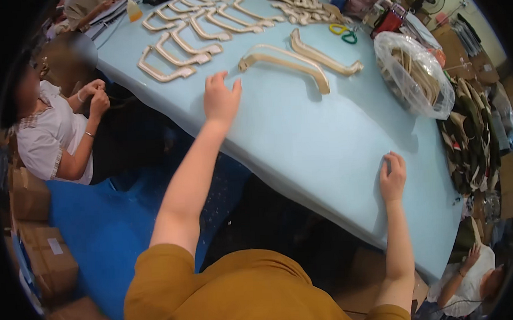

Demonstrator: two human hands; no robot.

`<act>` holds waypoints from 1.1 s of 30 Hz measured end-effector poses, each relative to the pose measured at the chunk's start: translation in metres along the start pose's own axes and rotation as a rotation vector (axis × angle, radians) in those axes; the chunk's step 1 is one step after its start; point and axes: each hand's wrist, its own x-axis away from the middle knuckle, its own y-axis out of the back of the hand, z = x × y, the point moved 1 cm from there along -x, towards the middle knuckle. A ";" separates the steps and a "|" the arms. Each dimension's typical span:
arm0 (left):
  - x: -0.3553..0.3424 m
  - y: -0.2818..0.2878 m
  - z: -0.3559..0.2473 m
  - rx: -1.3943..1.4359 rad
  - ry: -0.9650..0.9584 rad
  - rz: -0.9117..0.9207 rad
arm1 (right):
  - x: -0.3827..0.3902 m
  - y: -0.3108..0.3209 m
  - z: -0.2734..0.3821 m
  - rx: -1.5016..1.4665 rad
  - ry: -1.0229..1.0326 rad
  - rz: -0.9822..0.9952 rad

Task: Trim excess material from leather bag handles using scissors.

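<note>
Near the table's left edge, my left hand (221, 97) is open, fingers loosely bent and apart, just short of a curved beige strip piece (286, 61) that lies on the pale blue table (301, 135). A similar piece (323, 58) lies behind that one. Several bent beige frame-like pieces (180, 49) are laid in rows toward the far left. On the right, my right hand (392, 177) rests at the tabletop, open with fingers slightly curled, holding nothing.
A bag of beige pieces (413, 76), scissors (345, 33), a red flask (389, 18) and piled fabric (467, 139) sit rightward. A co-worker (55, 134) sits left, another (468, 282) is lower right. Cardboard boxes (48, 260) stand on the left.
</note>
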 end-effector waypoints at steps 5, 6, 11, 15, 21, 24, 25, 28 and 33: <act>-0.038 -0.017 -0.005 -0.126 0.125 0.219 | -0.003 -0.003 0.003 0.039 -0.008 0.024; -0.045 -0.022 -0.010 -0.158 0.145 0.247 | -0.002 0.002 -0.001 0.054 0.002 0.010; -0.046 -0.029 0.004 -0.043 -0.143 0.064 | 0.001 -0.004 -0.008 -0.015 -0.031 -0.020; -0.013 -0.002 -0.020 -0.054 -0.415 0.091 | 0.000 -0.003 -0.001 -0.052 -0.079 -0.026; 0.026 0.042 -0.099 0.069 -0.683 0.309 | -0.007 0.009 0.022 -0.175 -0.026 -0.125; 0.041 0.061 -0.133 0.203 -0.882 0.147 | -0.033 0.039 0.108 -0.465 0.159 0.032; 0.046 0.067 -0.138 0.197 -0.882 0.155 | -0.037 0.049 0.135 -0.515 0.227 0.099; 0.060 0.090 -0.146 0.310 -1.079 0.024 | -0.032 0.057 0.175 -0.610 0.264 0.234; 0.078 0.117 -0.148 0.405 -1.205 0.055 | -0.008 0.056 0.172 -0.749 0.168 0.195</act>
